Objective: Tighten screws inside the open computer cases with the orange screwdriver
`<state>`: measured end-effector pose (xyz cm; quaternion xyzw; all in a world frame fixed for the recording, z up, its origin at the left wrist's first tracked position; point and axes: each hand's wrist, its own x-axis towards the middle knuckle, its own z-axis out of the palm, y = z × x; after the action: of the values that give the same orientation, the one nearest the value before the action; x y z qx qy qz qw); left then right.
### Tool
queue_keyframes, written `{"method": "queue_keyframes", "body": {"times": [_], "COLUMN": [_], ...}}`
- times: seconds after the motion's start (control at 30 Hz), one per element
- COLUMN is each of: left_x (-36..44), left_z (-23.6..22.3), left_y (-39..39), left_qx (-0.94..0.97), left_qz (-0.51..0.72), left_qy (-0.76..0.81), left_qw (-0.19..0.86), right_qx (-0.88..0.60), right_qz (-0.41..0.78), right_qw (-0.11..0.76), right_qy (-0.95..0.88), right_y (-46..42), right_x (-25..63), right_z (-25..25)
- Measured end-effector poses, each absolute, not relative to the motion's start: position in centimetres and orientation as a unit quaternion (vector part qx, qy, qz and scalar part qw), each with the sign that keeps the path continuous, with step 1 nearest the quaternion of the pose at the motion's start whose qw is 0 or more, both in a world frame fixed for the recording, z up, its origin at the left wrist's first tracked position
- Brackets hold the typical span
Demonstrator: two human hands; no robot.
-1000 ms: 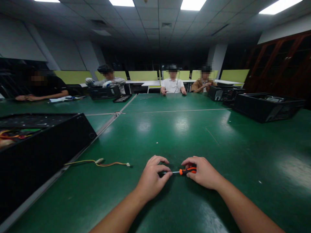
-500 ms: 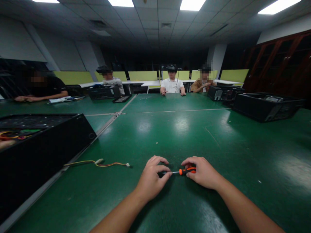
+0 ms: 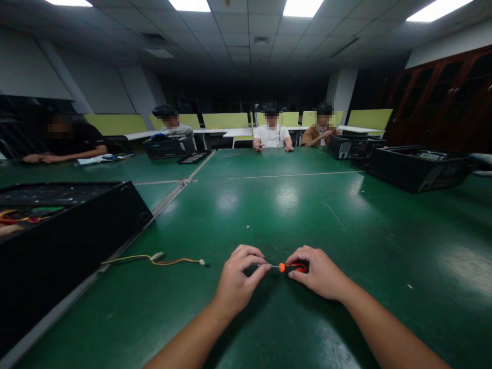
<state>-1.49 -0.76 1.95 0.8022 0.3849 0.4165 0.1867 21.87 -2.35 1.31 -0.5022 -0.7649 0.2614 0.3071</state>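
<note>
A screwdriver (image 3: 292, 267) with an orange and black handle lies crosswise between my two hands, just above the green table. My left hand (image 3: 241, 277) is closed in a pinch on its thin metal shaft, and the fingers cover the tip. Around the handle, the thumb and fingers of my right hand (image 3: 315, 271) are closed. To the left of my left hand, a thin yellow and red cable (image 3: 172, 263) with a white plug rests on the table.
A black computer case (image 3: 77, 246) with wires inside stands at the left; part of a hand shows at its edge. Another open case (image 3: 418, 169) stands at the far right, a grey blurred shape (image 3: 482, 163) beside it. Several people sit across the green table (image 3: 246, 205).
The screwdriver's handle has turned a little in my right fingers, and the tool has shifted slightly up and left. A grey shape has come in at the right edge.
</note>
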Motion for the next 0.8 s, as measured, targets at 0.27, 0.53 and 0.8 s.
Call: {"method": "queue_keyframes", "body": {"times": [0.27, 0.53, 0.8], "left_x": [-1.6, -1.7, -1.7], "left_z": [1.1, 1.4, 1.2], "left_y": [-0.4, -0.8, -0.7], "left_qx": [0.851, 0.847, 0.844], "left_qz": [0.256, 0.31, 0.303], "left_qy": [0.417, 0.406, 0.416], "left_qw": [0.192, 0.152, 0.154], "right_qx": [-0.469, -0.538, -0.534], "right_qz": [0.255, 0.251, 0.243], "right_qw": [0.372, 0.278, 0.32], "right_qy": [-0.759, -0.755, -0.744], "right_y": [-2.6, -2.1, -2.2], "right_x": [22.4, 22.4, 22.4], "right_z": [1.7, 0.6, 1.0]}}
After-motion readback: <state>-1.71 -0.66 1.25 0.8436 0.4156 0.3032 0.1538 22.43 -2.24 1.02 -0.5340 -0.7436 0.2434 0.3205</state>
